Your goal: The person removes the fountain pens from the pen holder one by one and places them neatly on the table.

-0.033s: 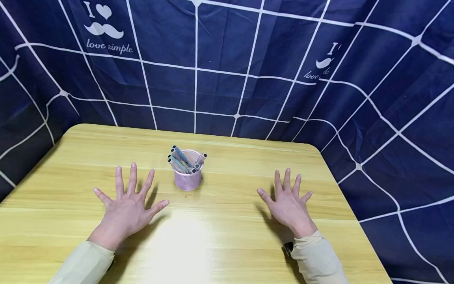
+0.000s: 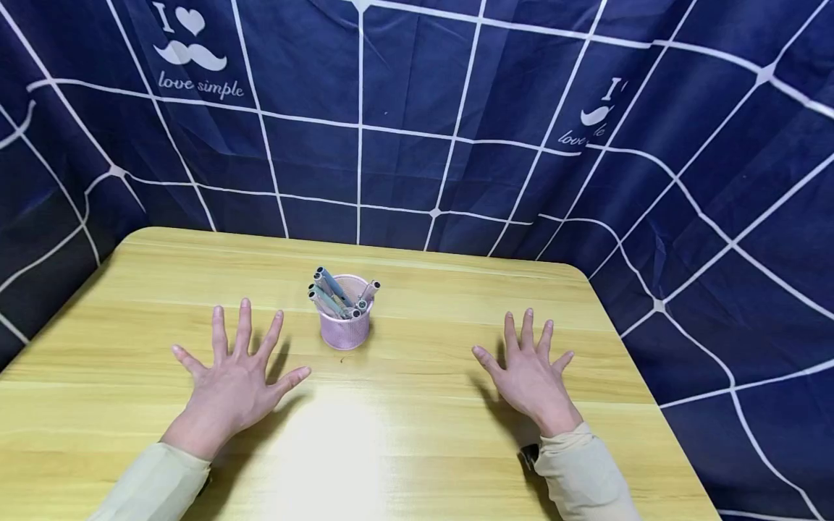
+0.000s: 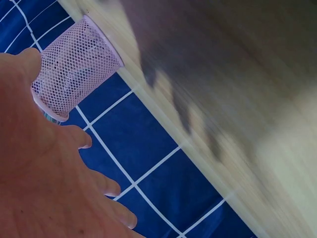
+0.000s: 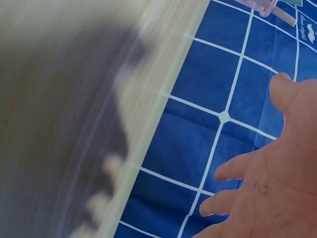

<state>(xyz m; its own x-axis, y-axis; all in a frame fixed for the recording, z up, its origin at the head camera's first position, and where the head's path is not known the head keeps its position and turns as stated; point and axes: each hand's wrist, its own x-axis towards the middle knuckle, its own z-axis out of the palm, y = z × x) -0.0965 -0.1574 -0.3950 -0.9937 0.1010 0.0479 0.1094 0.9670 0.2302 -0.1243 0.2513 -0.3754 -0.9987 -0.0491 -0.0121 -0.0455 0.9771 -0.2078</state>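
A pink mesh pen holder (image 2: 345, 333) stands upright on the wooden table, with several pens (image 2: 335, 286) leaning in it, mostly grey-blue, green and pale pink. My left hand (image 2: 234, 387) is spread palm down above the tabletop, to the left and nearer me than the holder, and holds nothing. On the other side, my right hand (image 2: 533, 380) is likewise spread, empty and farther from the holder. In the left wrist view the mesh holder (image 3: 77, 69) appears beyond the thumb. Only part of the holder (image 4: 262, 5) shows at the top of the right wrist view.
The light wooden table (image 2: 417, 434) has rounded far corners and a bright glare patch near its front. Dark blue curtain cloth (image 2: 404, 174) with white grid lines hangs behind it and along both sides. Hand shadows fall on the wood.
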